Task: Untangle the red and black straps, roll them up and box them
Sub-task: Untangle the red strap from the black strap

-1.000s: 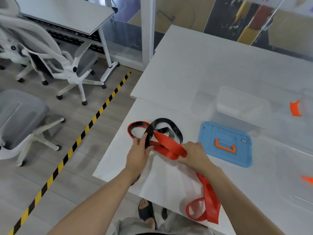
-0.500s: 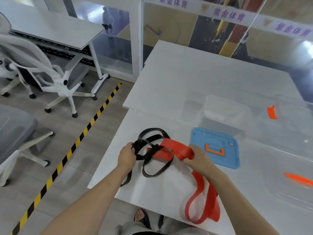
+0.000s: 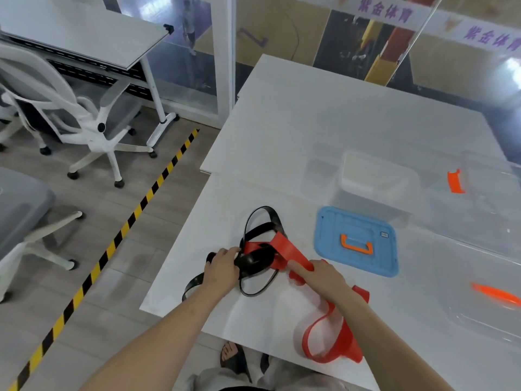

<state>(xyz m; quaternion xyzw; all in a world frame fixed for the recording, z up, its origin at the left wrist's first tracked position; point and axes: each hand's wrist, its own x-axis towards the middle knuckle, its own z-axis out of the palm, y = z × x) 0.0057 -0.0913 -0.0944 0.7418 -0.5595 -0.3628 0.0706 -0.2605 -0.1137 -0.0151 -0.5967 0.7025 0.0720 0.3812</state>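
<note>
A wide red strap (image 3: 286, 251) and a narrower black strap (image 3: 255, 261) lie tangled on the white table (image 3: 282, 131) near its left front corner. My left hand (image 3: 222, 270) grips a bunched part of the black strap; a black loop trails below it over the table edge. My right hand (image 3: 321, 275) pinches the red strap, whose long loop (image 3: 327, 340) hangs off the front edge under my forearm. A clear plastic box (image 3: 377, 184) stands behind a blue lid (image 3: 356, 239) with an orange handle.
Other clear bins with orange latches (image 3: 455, 182) sit at the right. White office chairs (image 3: 84, 117) and a second desk (image 3: 84, 32) stand on the left, past a yellow-black floor tape (image 3: 124, 232). A glass partition runs behind the table.
The black strap has been drawn leftward out of the red one and bunched in my left hand; a black loop now trails over the table edge. My right hand slid lower along the red strap.
</note>
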